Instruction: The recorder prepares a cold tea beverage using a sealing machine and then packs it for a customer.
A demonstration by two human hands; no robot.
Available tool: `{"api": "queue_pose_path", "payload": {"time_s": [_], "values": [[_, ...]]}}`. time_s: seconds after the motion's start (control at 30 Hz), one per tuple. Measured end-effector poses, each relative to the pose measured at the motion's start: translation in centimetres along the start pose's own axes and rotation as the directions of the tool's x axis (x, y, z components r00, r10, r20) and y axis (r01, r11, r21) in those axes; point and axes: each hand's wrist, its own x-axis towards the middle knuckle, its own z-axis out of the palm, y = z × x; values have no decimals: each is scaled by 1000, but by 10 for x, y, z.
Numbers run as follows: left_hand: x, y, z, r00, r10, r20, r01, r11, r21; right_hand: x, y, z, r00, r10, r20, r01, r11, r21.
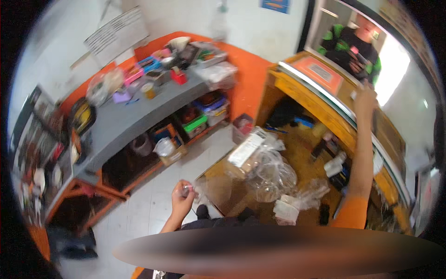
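Note:
My left hand (182, 198) is raised over the floor, its fingers curled round a small shiny item (186, 190), too blurred to name. My right arm stretches out over the wooden counter with its metal-edged top, and my right hand (365, 97) is at the counter's far side, by the window opening. A small white thing shows beside its fingers; whether the hand holds anything is blurred. Just beyond it stands a person (364, 52) in a black and green top. An orange sheet with a printed code (320, 72) lies on the counter (352, 101), left of my right hand.
Below the counter, a brown surface (244, 202) bears a cardboard box (245, 153), clear plastic bags (273, 174) and a white packet (286, 209). To the left runs a grey worktop (139, 115) with trays, bags and a red holder (178, 76). Bins fill its lower shelf.

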Motion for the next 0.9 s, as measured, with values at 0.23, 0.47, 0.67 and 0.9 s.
{"api": "queue_pose_path", "payload": {"time_s": [0.23, 0.47, 0.67, 0.9], "values": [[20, -3, -31, 923, 372, -92, -348, 915, 204, -180, -235, -165, 504, -840, 200, -33, 213, 976], [46, 20, -105, 932, 362, 6, -351, 901, 253, -269, -382, -151, 584, -788, 196, -405, -73, 911], [60, 6, -224, 923, 336, -186, -242, 886, 396, -286, -502, -163, 484, -874, 47, -325, -130, 937], [81, 11, -326, 866, 400, -300, -186, 814, 550, -300, -628, -175, 548, -800, -245, -165, -391, 906]]}}
